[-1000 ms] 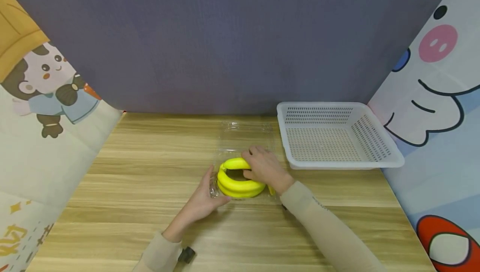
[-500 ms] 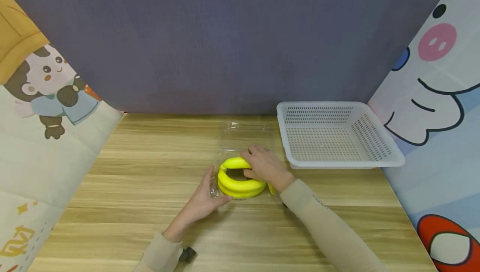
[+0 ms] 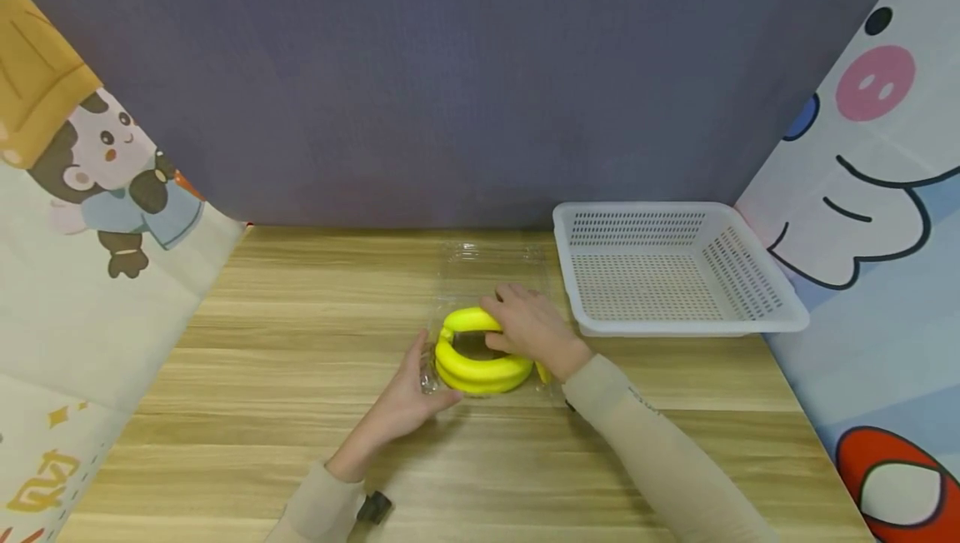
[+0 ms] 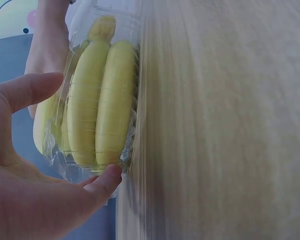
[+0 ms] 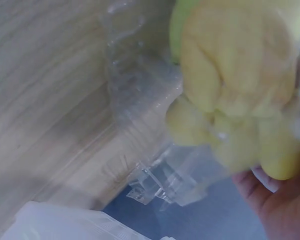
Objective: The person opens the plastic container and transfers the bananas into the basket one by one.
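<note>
We see the left hand (image 3: 401, 403) on the wooden table (image 3: 262, 376), its thumb and fingers curled against the left end of a clear plastic box (image 3: 480, 276) (it is hard to see, being see-through). In the box's near half lies a bunch of yellow bananas (image 3: 472, 368). The right hand (image 3: 528, 328) rests on top of the bananas with its fingers curled round them. Further right stands a white basket (image 3: 750, 322) full of little holes, just beside the box.
</note>
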`<state>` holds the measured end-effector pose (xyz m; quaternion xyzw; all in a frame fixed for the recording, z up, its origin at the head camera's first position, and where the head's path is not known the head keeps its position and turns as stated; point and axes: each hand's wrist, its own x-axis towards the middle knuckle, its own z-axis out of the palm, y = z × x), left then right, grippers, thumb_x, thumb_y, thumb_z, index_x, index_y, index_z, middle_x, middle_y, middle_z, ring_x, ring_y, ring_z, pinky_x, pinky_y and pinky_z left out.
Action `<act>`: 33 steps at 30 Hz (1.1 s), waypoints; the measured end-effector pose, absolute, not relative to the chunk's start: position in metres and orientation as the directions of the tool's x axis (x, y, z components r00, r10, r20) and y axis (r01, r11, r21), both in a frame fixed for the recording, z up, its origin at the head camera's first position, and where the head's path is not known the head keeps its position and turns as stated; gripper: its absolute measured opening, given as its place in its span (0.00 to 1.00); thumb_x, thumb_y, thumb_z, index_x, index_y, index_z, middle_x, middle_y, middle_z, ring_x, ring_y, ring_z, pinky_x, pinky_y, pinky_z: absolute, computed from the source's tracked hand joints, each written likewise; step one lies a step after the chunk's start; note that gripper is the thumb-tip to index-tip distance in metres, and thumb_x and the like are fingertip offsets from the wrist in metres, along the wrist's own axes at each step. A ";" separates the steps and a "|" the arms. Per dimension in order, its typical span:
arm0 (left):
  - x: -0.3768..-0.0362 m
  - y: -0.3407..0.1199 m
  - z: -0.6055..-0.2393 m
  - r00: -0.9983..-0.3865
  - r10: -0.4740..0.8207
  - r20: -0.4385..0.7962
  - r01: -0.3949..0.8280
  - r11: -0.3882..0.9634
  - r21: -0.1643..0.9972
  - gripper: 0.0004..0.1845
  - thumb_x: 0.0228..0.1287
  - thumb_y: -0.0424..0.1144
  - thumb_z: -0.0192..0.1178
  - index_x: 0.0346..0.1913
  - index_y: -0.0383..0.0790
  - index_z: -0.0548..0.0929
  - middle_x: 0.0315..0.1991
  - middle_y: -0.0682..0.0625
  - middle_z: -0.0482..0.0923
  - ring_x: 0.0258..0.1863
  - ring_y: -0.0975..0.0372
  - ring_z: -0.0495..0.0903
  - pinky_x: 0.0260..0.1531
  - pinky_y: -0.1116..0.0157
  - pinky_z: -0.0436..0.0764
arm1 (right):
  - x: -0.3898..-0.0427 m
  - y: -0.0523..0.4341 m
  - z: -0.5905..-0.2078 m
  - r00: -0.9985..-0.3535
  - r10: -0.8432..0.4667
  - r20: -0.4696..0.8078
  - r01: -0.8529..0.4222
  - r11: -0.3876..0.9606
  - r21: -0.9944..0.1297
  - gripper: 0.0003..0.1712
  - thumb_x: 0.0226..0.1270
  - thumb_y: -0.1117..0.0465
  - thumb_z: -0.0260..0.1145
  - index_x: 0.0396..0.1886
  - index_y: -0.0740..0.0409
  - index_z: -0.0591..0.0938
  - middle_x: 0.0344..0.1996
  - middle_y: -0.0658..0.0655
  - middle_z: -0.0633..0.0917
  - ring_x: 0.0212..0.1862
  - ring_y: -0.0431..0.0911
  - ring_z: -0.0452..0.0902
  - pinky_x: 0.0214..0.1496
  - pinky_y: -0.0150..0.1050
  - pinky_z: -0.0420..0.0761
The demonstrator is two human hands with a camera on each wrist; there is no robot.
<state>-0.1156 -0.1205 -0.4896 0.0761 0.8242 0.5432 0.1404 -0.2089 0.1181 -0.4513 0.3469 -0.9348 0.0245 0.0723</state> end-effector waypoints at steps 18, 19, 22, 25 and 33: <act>-0.114 -0.120 -0.488 -0.949 0.276 -0.151 -0.029 0.400 0.916 0.62 0.59 0.48 0.74 0.82 0.38 0.38 0.79 0.32 0.46 0.76 0.36 0.51 0.68 0.30 0.56 | -0.202 0.114 -0.435 -0.727 -0.660 0.190 -0.664 0.746 0.048 0.22 0.61 0.46 0.75 0.48 0.50 0.79 0.37 0.52 0.74 0.38 0.46 0.70 0.37 0.42 0.79; -0.115 -0.120 -0.488 -0.949 0.276 -0.150 -0.029 0.399 0.917 0.62 0.59 0.48 0.74 0.82 0.38 0.38 0.79 0.32 0.46 0.76 0.36 0.51 0.68 0.30 0.56 | -0.202 0.114 -0.435 -0.723 -0.662 0.196 -0.667 0.744 0.051 0.22 0.61 0.46 0.75 0.48 0.50 0.79 0.37 0.52 0.74 0.38 0.46 0.70 0.37 0.42 0.79; -0.115 -0.120 -0.489 -0.949 0.276 -0.151 -0.030 0.399 0.917 0.62 0.59 0.48 0.74 0.82 0.38 0.38 0.80 0.33 0.46 0.76 0.36 0.51 0.68 0.30 0.55 | -0.201 0.113 -0.432 -0.711 -0.669 0.216 -0.675 0.736 0.053 0.22 0.60 0.46 0.76 0.47 0.51 0.80 0.36 0.52 0.74 0.38 0.46 0.71 0.36 0.41 0.78; -0.115 -0.120 -0.490 -0.950 0.273 -0.150 -0.029 0.402 0.915 0.62 0.59 0.48 0.74 0.82 0.39 0.38 0.80 0.33 0.46 0.76 0.36 0.51 0.69 0.30 0.55 | -0.201 0.113 -0.429 -0.704 -0.672 0.230 -0.679 0.732 0.060 0.22 0.60 0.46 0.76 0.47 0.50 0.80 0.36 0.51 0.74 0.38 0.46 0.71 0.35 0.39 0.78; -0.115 -0.119 -0.488 -0.954 0.256 -0.153 -0.035 0.411 0.911 0.63 0.57 0.48 0.75 0.82 0.36 0.39 0.79 0.32 0.48 0.76 0.36 0.51 0.69 0.31 0.54 | -0.198 0.111 -0.419 -0.686 -0.682 0.254 -0.686 0.722 0.089 0.21 0.60 0.44 0.75 0.44 0.50 0.79 0.35 0.50 0.74 0.36 0.44 0.69 0.30 0.35 0.75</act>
